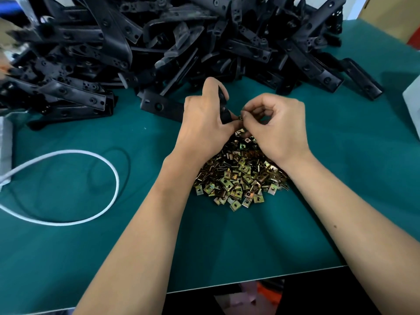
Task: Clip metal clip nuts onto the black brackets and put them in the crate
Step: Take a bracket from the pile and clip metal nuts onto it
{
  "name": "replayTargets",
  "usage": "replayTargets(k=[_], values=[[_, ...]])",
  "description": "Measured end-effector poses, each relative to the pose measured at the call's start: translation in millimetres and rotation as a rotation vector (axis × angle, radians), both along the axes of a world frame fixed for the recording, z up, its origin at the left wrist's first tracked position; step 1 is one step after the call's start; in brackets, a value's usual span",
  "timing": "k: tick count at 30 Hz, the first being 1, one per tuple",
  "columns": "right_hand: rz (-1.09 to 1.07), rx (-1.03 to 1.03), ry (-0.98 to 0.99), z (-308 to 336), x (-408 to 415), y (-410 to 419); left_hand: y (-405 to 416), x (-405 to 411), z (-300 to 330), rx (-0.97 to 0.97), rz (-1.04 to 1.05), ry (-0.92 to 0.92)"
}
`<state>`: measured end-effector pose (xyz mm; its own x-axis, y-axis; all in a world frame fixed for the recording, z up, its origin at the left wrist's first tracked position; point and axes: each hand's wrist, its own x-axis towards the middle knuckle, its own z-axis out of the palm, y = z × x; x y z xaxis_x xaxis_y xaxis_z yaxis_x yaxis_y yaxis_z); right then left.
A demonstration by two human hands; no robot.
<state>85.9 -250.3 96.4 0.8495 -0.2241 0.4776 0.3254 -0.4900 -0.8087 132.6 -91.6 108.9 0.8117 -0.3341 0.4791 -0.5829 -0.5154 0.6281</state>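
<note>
Lying nearest on the green table (68,258), between the wrists, a heap of brass-coloured clips (238,178). Just above it, pinching one small clip (240,118) between thumb and curled forefinger of the right hand (278,128), and pressing it toward the end of a black bracket (223,105) gripped in the closed fingers of the left hand (204,126). Judging the clipping step in hand; next, probably sliding the clip fully on. Looping at left, a white cable (109,169). Piled beyond, more brackets (181,42); no crate showing.
</note>
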Motion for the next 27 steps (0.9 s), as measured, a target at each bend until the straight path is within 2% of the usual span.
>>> replayTargets(k=[4,6,9,12,15,19,21,23,27], values=[[0.082,-0.015,0.125,2,3,-7,8,1,0,0.012,-0.053,0.022],[0.128,-0.135,0.203,3,5,-12,13,1,-1,0.021,-0.07,0.041],[0.12,-0.279,0.189,4,5,-13,15,0,0,0.015,-0.074,0.05],[0.059,-0.307,0.15,4,4,-8,11,-2,0,0.014,-0.048,0.044],[0.012,-0.231,0.189,2,4,-5,6,-3,2,0.035,-0.02,0.044],[0.051,0.05,0.315,0,4,-6,6,-2,5,0.075,-0.057,0.054],[0.043,0.054,0.299,0,4,-4,5,-1,6,0.081,-0.049,0.061],[0.012,0.064,0.273,0,4,-2,2,0,6,0.036,-0.005,0.105],[0.009,0.222,0.256,-2,4,3,-1,3,8,-0.066,0.044,0.243]])
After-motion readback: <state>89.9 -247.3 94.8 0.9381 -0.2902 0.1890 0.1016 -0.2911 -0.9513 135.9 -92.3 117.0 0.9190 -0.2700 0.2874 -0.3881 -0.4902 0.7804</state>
